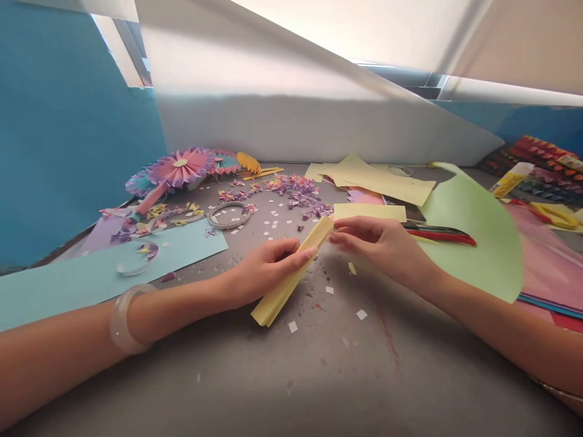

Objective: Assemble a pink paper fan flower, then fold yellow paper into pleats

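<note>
Grey desktop [319, 370]: folded yellow paper strip [279, 294], held over it between two hands.

Left hand [268, 273] closed around the strip's lower half; right hand [378, 243] half-curled, fingertips [331, 238] at the strip's upper end, pinch or mere touch impossible to tell. Strip lies mid-desk, between a pale blue sheet [113, 273] on the left and a green sheet [478, 237] on the right. Small white paper squares [361, 314] dot the grey around it. Beyond the hands: paper fans [180, 169] and purple paper scraps [291, 189], backed along the far edge by a white wall panel [319, 130], with a blue panel [68, 152] along the left.
</note>
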The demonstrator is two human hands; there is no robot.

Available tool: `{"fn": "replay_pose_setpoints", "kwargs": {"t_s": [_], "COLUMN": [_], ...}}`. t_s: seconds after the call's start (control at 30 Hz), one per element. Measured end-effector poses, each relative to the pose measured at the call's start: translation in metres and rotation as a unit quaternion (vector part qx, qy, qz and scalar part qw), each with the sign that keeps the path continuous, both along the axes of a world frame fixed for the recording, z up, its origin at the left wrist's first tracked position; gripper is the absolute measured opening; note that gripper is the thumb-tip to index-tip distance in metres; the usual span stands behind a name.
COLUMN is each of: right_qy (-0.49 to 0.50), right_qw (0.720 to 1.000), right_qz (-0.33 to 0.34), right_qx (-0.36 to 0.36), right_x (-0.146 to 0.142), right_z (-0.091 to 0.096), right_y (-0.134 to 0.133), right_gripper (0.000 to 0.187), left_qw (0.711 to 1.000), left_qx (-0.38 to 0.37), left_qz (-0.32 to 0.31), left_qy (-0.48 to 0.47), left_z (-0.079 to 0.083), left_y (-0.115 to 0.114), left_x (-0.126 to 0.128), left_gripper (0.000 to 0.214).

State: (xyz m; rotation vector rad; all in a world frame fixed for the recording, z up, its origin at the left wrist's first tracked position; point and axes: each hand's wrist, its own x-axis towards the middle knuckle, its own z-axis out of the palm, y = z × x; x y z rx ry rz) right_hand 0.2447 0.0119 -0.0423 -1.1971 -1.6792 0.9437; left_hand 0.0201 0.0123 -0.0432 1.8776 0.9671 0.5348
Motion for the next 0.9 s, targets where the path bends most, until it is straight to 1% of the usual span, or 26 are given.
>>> {"fn": "replay_pose_setpoints", "kwargs": {"t_s": [0.07, 0.2, 0.3, 0.37, 0.43, 0.5, 0.6, 0.67, 0.7, 0.73, 0.77, 0.8, 0.83, 0.87, 0.9], "right_qy": [0.029, 0.044, 0.041, 0.073, 0.122, 0.142, 0.132, 0.140, 0.148, 0.158, 0.164, 0.168, 0.169, 0.169, 0.167], "right_qw": [0.999, 0.998, 0.996, 0.990, 0.979, 0.968, 0.958, 0.954, 0.952, 0.952, 0.952, 0.952, 0.953, 0.955, 0.958], "right_qz": [0.015, 0.031, 0.040, 0.059, 0.081, 0.099, 0.134, 0.150, 0.150, 0.146, 0.142, 0.137, 0.132, 0.126, 0.121], "right_qx": [0.000, -0.039, -0.073, -0.103, -0.144, -0.183, -0.216, -0.221, -0.220, -0.218, -0.217, -0.216, -0.212, -0.207, -0.200], "right_x": [-0.002, -0.003, -0.004, -0.006, -0.007, -0.009, -0.011, -0.012, -0.012, -0.012, -0.012, -0.012, -0.013, -0.014, -0.015], "right_z": [-0.001, -0.002, 0.002, 0.006, 0.007, 0.004, -0.005, -0.012, -0.014, -0.016, -0.017, -0.018, -0.018, -0.017, -0.016], "right_y": [0.002, 0.003, -0.001, -0.003, -0.005, -0.006, -0.007, -0.006, -0.004, -0.003, -0.002, -0.001, -0.001, -0.001, -0.002], "right_gripper": [0.024, 0.032, 0.027, 0.035, 0.042, 0.040, 0.031, 0.027, 0.026, 0.025, 0.025, 0.026, 0.026, 0.028, 0.029], "left_qw": [1.000, 1.000, 1.000, 0.999, 0.997, 0.995, 0.987, 0.976, 0.968, 0.954, 0.943, 0.927, 0.864, 0.799, 0.765], "left_qx": [0.001, 0.011, 0.024, 0.036, 0.054, 0.078, 0.121, 0.175, 0.207, 0.262, 0.297, 0.348, 0.486, 0.586, 0.623], "left_qz": [0.002, 0.003, -0.006, -0.018, -0.029, -0.040, -0.047, -0.023, -0.001, 0.012, 0.023, 0.019, -0.001, -0.004, 0.007], "left_qy": [-0.001, 0.007, 0.014, 0.022, 0.035, 0.055, 0.095, 0.126, 0.141, 0.149, 0.145, 0.138, 0.131, 0.135, 0.162], "left_z": [0.001, 0.001, 0.001, 0.001, 0.000, 0.001, 0.005, 0.009, 0.009, 0.008, 0.004, -0.001, -0.009, -0.019, -0.029], "left_y": [0.000, 0.000, 0.000, 0.000, 0.001, 0.004, 0.003, -0.010, -0.022, -0.037, -0.055, -0.075, -0.095, -0.115, -0.131], "left_x": [0.000, 0.001, 0.000, -0.001, 0.000, 0.002, 0.005, 0.005, 0.003, 0.001, -0.002, -0.006, -0.011, -0.015, -0.018], "left_gripper": [0.045, 0.046, 0.045, 0.044, 0.044, 0.043, 0.045, 0.044, 0.043, 0.042, 0.044, 0.046, 0.045, 0.040, 0.036]}}
